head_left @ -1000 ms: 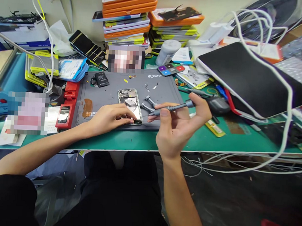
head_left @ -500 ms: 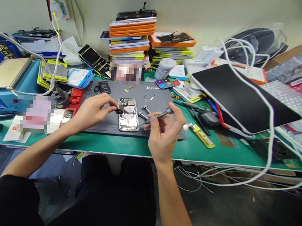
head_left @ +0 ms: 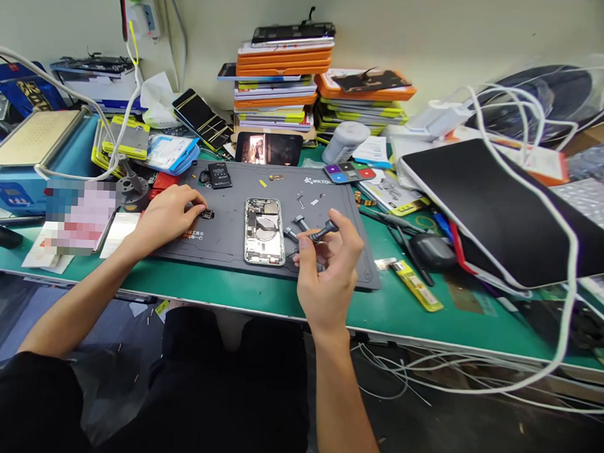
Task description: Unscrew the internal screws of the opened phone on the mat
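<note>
An opened phone lies on the grey work mat, its inner parts exposed. Left of it, my left hand pinches a small black phone part low over the mat; whether the part touches the mat I cannot tell. My right hand, right of the phone, is closed on a grey screwdriver held between thumb and fingers. Two more grey screwdrivers, one with its cap showing, are beside these fingers and partly hidden by them.
A black battery lies at the mat's upper left. Small metal pieces are scattered near its top. Behind stand a dark phone, a white tub and stacked orange boxes. A black-topped panel and white cables crowd the right.
My left hand has carried the small black part from above the phone leftward and down to the mat. My right hand keeps hold of the screwdriver. The view has shifted slightly.
</note>
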The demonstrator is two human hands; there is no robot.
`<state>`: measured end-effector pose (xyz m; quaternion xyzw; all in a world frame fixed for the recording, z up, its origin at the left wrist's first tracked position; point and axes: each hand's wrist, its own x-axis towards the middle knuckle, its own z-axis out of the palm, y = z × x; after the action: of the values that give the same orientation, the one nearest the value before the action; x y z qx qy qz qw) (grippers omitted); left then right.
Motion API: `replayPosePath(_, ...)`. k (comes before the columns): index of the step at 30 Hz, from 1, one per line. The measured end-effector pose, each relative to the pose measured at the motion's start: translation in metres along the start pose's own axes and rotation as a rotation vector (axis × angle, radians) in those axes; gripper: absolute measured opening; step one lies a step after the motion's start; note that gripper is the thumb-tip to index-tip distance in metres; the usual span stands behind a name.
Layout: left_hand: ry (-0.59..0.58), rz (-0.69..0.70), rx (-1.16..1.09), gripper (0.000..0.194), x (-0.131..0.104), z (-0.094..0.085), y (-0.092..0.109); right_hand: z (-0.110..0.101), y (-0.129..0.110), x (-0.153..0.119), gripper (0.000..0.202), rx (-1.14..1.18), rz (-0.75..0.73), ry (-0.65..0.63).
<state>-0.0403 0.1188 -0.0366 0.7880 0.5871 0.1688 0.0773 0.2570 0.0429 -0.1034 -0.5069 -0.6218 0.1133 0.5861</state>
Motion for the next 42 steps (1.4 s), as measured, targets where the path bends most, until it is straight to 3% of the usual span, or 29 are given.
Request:
replayPosePath(8,0.055,0.082,-0.014,0.022,-0.0014,0.0049,-0.0043,-0.0008,0.0000,-0.0004,0.051,0.000,0.032,-0.010)
replayPosePath(28,0.066,0.108,0.066,0.043,-0.0043,0.0049,-0.0027,-0.0002,-0.0003,-0.0016,0.053,0.009,0.045,-0.016)
replayPosePath(35,-0.009,0.178,0.027,0.033,-0.0061,0.0020,0.0009,-0.0012,-0.0009,-0.0018,0.053,0.006,0.038,-0.023)
replayPosePath(42,-0.008,0.172,0.043,0.022,-0.0071,0.0020,-0.0001,-0.0007,-0.0005,-0.0020,0.054,0.001,0.025,-0.018)
